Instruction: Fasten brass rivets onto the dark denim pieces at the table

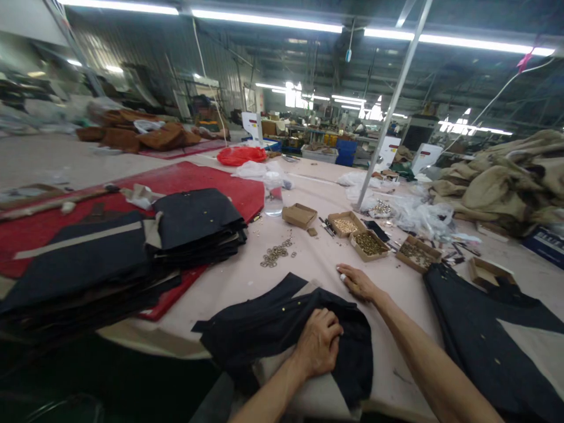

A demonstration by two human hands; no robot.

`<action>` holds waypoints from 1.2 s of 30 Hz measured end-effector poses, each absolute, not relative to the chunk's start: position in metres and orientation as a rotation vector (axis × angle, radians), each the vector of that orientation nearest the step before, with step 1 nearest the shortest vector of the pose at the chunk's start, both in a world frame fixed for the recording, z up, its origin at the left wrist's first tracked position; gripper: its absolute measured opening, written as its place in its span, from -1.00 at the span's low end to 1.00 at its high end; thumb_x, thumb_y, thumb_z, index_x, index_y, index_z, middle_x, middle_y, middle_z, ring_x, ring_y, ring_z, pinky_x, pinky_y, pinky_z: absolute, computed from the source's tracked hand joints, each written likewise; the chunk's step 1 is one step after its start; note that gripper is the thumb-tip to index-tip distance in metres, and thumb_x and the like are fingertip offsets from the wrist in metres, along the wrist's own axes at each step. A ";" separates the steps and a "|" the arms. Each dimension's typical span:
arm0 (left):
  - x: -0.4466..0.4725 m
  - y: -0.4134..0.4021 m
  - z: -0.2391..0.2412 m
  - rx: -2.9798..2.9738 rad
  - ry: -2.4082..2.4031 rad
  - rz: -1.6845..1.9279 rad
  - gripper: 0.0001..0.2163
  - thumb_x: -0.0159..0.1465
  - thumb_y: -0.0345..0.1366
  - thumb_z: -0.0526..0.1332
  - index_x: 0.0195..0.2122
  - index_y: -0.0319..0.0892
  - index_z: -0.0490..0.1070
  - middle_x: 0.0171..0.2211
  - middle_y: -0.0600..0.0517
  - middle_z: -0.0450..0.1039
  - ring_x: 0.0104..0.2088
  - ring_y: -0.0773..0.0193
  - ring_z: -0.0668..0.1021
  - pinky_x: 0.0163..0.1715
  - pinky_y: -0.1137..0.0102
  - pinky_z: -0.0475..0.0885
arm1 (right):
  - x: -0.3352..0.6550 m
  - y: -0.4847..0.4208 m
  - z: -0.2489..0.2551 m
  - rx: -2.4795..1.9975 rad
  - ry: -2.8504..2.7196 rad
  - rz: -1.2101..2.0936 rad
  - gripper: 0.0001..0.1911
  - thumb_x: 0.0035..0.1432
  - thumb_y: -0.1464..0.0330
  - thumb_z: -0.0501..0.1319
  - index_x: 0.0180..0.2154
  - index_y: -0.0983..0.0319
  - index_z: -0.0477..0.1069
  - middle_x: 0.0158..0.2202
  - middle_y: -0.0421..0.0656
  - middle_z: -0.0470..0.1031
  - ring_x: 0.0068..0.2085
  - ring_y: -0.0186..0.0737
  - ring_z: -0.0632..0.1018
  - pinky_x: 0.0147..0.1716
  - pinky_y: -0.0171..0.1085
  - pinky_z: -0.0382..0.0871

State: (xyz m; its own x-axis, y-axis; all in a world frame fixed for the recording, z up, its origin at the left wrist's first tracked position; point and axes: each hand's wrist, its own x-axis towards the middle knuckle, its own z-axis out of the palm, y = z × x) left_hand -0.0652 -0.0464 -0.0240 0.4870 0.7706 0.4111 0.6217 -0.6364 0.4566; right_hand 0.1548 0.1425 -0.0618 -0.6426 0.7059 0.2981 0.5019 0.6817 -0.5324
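My left hand (pixel 319 342) lies on a dark cloth piece (pixel 259 320) at the table's front edge, its curled fingers gripping the folded fabric. The cloth has small brass-coloured studs and a beige panel. My right hand (pixel 359 283) is just beyond the cloth, low over the table. Its fingers are drawn together, with a small white spot at the tips; whether it is a held thing or a finger wrap I cannot tell. Ahead to the left of it lies a loose pile of metal rings (pixel 275 255). Open boxes of small brass-coloured parts (pixel 370 243) stand beyond my right hand.
Stacked dark cloth pieces (pixel 198 220) lie on a red sheet (pixel 185 176) to the left. More dark cloth (pixel 493 335) lies at right. A clear plastic jar (pixel 273 194), a cardboard box (pixel 299 215) and a metal pole (pixel 392 111) stand farther back, near plastic bags (pixel 423 214).
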 end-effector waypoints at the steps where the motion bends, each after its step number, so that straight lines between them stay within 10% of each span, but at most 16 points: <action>1: -0.064 -0.045 -0.025 2.486 1.189 0.875 -0.83 0.15 -0.46 0.19 -0.23 -0.16 0.43 -0.22 -0.06 0.39 -0.18 0.12 0.39 -0.13 0.16 0.27 | 0.164 0.131 -0.060 -0.932 -2.396 0.591 -0.53 0.35 0.26 0.04 0.24 0.16 0.33 0.28 -0.06 0.32 0.28 -0.06 0.34 0.30 0.00 0.19; 7: -0.064 -0.041 -0.024 2.484 1.171 0.858 -0.84 0.15 -0.45 0.20 -0.25 -0.15 0.45 -0.22 -0.05 0.39 -0.17 0.13 0.39 -0.11 0.16 0.27 | 0.217 0.078 -0.049 -1.052 -2.183 0.708 -0.56 0.28 0.22 0.13 0.15 0.13 0.43 0.18 -0.06 0.44 0.20 0.01 0.44 0.19 0.02 0.33; 14: -0.064 -0.041 -0.027 2.507 1.173 0.890 -0.83 0.16 -0.46 0.20 -0.24 -0.15 0.47 -0.22 -0.05 0.40 -0.17 0.13 0.39 -0.11 0.18 0.27 | 0.232 0.064 -0.065 -1.615 -1.903 0.571 -0.71 0.08 0.25 0.20 -0.20 0.24 0.56 -0.30 -0.08 0.61 -0.34 -0.17 0.57 -0.29 -0.25 0.47; 36: -0.062 -0.045 -0.028 2.600 1.111 0.735 -0.73 0.17 -0.44 0.21 -0.14 -0.07 0.56 -0.11 -0.05 0.41 -0.11 0.13 0.37 -0.07 0.17 0.25 | 0.224 0.061 -0.053 -1.959 -2.202 0.407 -0.92 0.01 0.45 0.19 -0.46 0.26 0.46 -0.46 -0.11 0.52 -0.42 -0.25 0.45 -0.42 -0.35 0.12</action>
